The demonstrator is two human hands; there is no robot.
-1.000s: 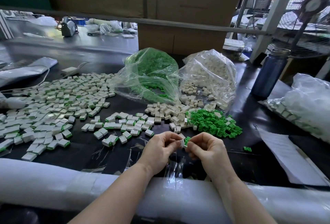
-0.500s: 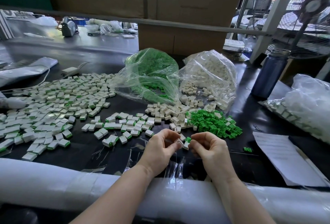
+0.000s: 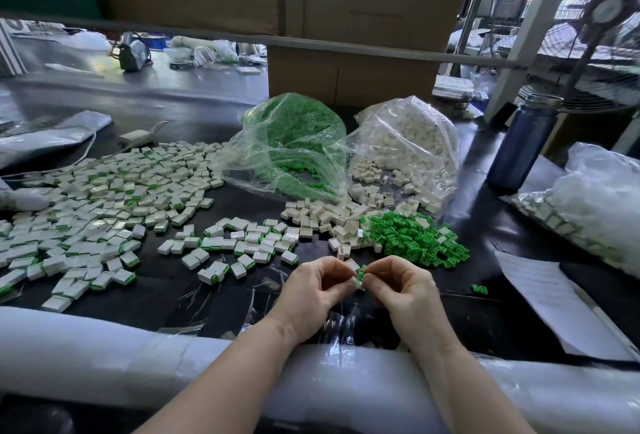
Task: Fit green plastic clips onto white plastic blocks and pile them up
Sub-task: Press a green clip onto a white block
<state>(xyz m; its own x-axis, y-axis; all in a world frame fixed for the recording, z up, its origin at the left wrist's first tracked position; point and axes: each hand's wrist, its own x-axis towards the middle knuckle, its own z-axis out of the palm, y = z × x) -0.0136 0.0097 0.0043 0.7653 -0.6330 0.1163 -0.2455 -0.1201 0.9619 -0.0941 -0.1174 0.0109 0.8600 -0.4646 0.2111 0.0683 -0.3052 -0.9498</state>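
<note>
Fitting step in hand: left hand pinching small white plastic block, right hand pinching green plastic clip against it, above black table. Next: press fully, then drop on pile of finished blocks.

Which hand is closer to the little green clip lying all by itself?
Right. The right hand is just left of the lone green clip; the left hand sits farther left.

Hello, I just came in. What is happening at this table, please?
A person is joining small parts by hand. The left hand pinches a white block, and the right hand pinches a green clip against it. Finished blocks cover the table's left; loose green clips and bare white blocks lie just beyond the hands.
</note>
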